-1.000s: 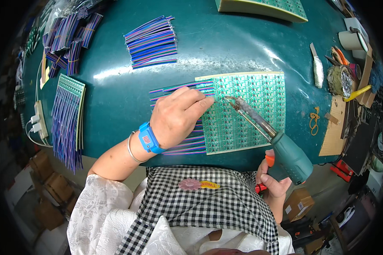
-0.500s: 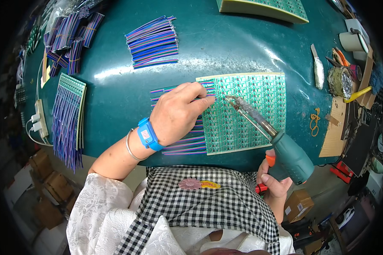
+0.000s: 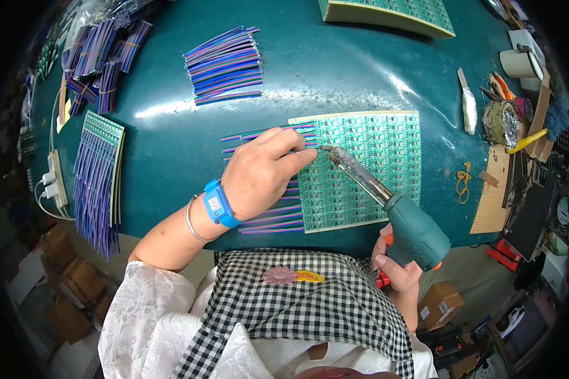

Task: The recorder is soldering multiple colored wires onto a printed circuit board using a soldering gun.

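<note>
A green circuit board panel [image 3: 367,170] lies in front of me, with multicoloured ribbon wires [image 3: 272,221] along its left edge. My left hand [image 3: 262,167], with a blue wrist strap [image 3: 219,203], is closed in a pinch at that edge on a ribbon wire mostly hidden under the fingers. My right hand [image 3: 398,268] grips the handle of a green soldering gun [image 3: 417,234] with an orange trigger. Its dark tip points left over the panel, close to my left fingertips; whether it touches a pad is too small to tell.
Loose ribbon wires [image 3: 224,66] lie farther back, bundled ones [image 3: 101,54] at the far left. A wired panel stack [image 3: 101,151] overhangs the table's left edge. A thick panel stack [image 3: 385,22] stands at the back. Rubber bands [image 3: 463,183], a solder coil [image 3: 501,123] and cardboard [image 3: 492,202] are at right.
The soldering gun has moved left, bringing its tip nearer to my left fingertips. My left hand keeps its pinch at the panel's edge. The whole view has shifted slightly.
</note>
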`<state>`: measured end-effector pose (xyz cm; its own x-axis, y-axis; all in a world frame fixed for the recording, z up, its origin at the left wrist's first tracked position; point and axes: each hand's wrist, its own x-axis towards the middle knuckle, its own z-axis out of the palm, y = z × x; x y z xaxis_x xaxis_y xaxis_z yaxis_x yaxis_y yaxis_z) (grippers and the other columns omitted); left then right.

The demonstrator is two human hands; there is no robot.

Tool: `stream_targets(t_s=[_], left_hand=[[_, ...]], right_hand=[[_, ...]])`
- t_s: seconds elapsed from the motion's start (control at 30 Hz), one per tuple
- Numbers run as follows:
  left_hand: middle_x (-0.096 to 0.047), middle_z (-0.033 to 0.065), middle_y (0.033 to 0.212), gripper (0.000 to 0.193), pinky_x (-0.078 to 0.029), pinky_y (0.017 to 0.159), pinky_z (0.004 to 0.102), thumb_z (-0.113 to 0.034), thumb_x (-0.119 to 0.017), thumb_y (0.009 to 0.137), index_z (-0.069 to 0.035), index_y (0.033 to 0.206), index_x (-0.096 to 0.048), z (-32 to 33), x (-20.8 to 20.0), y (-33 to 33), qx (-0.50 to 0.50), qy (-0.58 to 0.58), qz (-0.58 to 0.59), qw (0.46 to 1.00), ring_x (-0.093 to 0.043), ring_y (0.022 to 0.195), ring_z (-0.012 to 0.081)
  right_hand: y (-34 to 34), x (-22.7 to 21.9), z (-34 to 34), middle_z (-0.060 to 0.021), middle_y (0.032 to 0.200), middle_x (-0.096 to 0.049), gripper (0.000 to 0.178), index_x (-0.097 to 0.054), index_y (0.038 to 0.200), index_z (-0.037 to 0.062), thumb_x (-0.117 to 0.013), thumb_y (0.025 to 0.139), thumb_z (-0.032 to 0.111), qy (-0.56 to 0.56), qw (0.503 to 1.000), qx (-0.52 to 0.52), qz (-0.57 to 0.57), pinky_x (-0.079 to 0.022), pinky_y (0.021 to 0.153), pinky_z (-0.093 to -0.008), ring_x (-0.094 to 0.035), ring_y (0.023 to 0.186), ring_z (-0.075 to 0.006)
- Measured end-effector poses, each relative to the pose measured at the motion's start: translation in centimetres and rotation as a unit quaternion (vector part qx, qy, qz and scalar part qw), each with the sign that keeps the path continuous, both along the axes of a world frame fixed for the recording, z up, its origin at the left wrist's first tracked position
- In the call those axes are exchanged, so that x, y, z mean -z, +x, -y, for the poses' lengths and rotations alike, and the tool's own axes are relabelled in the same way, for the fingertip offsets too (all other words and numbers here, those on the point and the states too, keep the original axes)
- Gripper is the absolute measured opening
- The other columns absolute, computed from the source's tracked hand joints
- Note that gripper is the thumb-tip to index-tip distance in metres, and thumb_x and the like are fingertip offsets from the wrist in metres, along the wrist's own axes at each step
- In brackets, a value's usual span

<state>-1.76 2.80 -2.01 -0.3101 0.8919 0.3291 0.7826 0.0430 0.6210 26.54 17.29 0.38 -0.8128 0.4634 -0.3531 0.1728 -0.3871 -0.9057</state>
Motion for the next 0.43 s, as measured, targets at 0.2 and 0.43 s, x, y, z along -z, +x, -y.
stream_targets(t_s=[0.2, 0.43], left_hand=[[-0.059, 0.008, 0.087, 0.034, -0.052, 0.066, 0.035, 0.011, -0.065, 0.066, -0.002, 0.097, -0.07, 0.04, 0.0, 0.02, 0.001, -0.004, 0.0, 1.0, -0.061, 0.075, 0.0249], [-0.059, 0.0082, 0.087, 0.034, -0.052, 0.066, 0.0358, 0.01, -0.065, 0.067, -0.002, 0.098, -0.07, 0.04, -0.02, -0.03, 0.002, -0.006, 0.004, 1.0, -0.061, 0.076, 0.0253]], right_hand=[[0.45, 0.85, 0.18, -0.0117, 0.087, -0.061, 0.047, -0.056, 0.12, -0.008, -0.064, 0.073, -0.011, 0.009, 1.0, 0.0, -0.007, -0.05, 0.058, -0.0279, -0.06, 0.067, -0.0151], [0.36, 0.32, -0.32, -0.0135, 0.086, -0.061, 0.05, -0.052, 0.127, -0.0039, -0.063, 0.079, -0.006, -0.026, 0.999, -0.007, -0.042, -0.052, 0.057, -0.0299, -0.062, 0.067, -0.0175]])
